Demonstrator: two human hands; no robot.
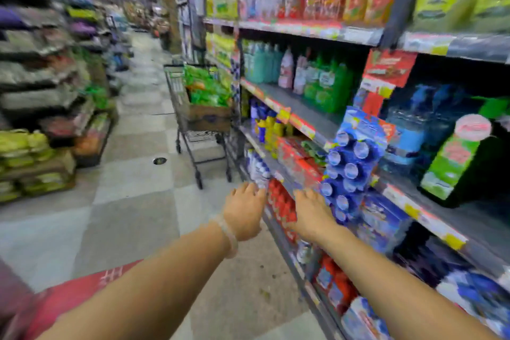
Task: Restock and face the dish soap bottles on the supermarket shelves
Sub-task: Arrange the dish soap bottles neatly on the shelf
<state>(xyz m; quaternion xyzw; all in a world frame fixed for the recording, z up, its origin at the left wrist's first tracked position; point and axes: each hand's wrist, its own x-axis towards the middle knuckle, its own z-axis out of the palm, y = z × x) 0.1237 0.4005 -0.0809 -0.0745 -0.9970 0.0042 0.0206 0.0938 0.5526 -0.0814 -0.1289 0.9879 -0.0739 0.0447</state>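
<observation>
— Looking from the head camera, where is the open room?
— Tiled aisle floor (132, 201) lies left of the shelves (317, 130); a cart (198, 119) stands ahead.
— Hands?
— Left hand (244, 212) and right hand (313, 214) reach forward, fingers straight, holding nothing, at the red-capped bottles (281, 203) on a low shelf edge.

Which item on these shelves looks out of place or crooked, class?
The blue pack of bottles by the right hand stands out: it tilts and juts past the shelf edge into the aisle, while the red bottles below it sit in rows. The picture is blurred, so nothing spilled or damaged can be made out.
</observation>
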